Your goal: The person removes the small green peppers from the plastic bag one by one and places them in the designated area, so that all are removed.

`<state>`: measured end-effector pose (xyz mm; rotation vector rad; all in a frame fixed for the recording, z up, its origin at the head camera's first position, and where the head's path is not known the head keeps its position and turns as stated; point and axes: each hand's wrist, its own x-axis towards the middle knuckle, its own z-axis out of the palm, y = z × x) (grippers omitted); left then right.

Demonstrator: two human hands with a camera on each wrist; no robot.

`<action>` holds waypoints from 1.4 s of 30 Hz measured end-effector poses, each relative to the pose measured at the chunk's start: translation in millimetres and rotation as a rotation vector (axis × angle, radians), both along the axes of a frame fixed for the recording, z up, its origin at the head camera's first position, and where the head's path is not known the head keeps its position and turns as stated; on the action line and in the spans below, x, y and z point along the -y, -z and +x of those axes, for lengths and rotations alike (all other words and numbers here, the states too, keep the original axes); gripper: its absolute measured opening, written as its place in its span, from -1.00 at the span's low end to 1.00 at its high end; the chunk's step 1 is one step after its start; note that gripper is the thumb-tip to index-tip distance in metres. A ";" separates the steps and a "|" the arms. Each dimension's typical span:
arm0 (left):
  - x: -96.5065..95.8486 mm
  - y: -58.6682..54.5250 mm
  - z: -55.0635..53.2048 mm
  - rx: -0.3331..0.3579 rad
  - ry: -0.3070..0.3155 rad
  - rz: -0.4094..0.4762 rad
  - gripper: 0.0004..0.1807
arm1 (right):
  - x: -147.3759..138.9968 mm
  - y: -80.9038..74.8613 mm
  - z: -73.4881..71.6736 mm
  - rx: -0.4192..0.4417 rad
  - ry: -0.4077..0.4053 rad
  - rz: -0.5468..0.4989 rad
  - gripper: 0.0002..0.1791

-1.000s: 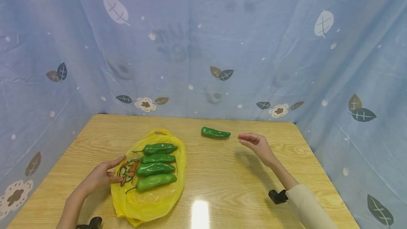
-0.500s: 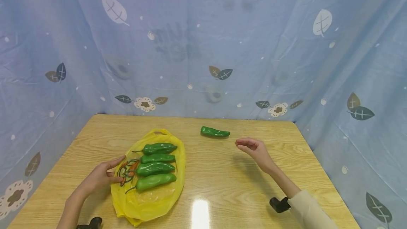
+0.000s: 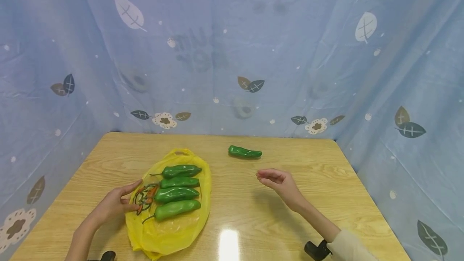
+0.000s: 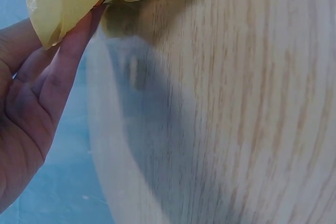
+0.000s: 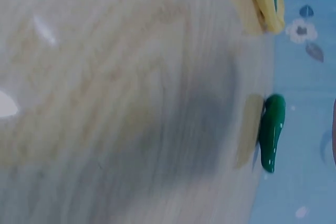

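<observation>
Several green peppers lie in a row on a yellow plastic bag, which has an orange and dark print at its left side. My left hand grips the bag's left edge; in the left wrist view the yellow plastic passes between thumb and fingers. A single green pepper lies apart near the back of the table, also seen in the right wrist view as a green pepper. My right hand hovers over the table in front of that pepper, fingers loosely curved, holding nothing.
The wooden table is bordered at back and sides by a blue patterned curtain. Black wrist-camera parts stick out beside the wrists. Light glares off the tabletop at the front middle.
My right hand has moved left and toward the front, away from the lone pepper. The left hand keeps its hold on the bag, and the peppers lie where they were.
</observation>
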<state>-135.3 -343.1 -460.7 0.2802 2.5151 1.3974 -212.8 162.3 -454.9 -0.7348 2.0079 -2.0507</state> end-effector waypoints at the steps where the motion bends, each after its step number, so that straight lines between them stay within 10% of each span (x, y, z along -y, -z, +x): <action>1: 0.0 0.1 -0.1 0.004 -0.004 0.000 -0.02 | 1.4 1.1 2.3 0.004 -0.009 -0.005 -0.64; 28: 1.5 0.1 3.8 0.006 -0.004 0.004 -0.05 | 97.2 30.7 27.1 -0.020 -0.359 -0.010 -0.63; 42: -0.2 -1.9 -0.3 -0.010 0.045 0.028 -0.07 | 149.9 29.1 5.1 -0.017 -0.399 0.071 -0.65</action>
